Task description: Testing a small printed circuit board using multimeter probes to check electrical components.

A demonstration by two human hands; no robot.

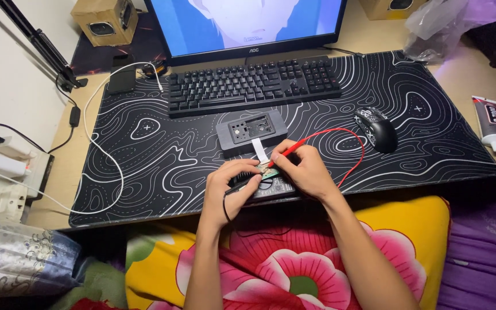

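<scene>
Pinched around black probe (pixel 237 186), left hand (pixel 231 192) rests at front edge of patterned desk mat (pixel 144 166); probe tip points right, toward small circuit board (pixel 269 172). Board lies between both hands, on top of opened device (pixel 274 188), touching white ribbon cable (pixel 259 149) running up to grey housing (pixel 252 132). Right hand (pixel 305 169) grips red probe (pixel 285 154), long axis slanting down-left onto board; red lead (pixel 348 140) loops right toward mouse (pixel 378 128). Both hands equally near board.

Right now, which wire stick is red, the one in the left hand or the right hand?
The red probe is in the right hand, its wire looping toward the mouse. The left hand holds a black one.
</scene>
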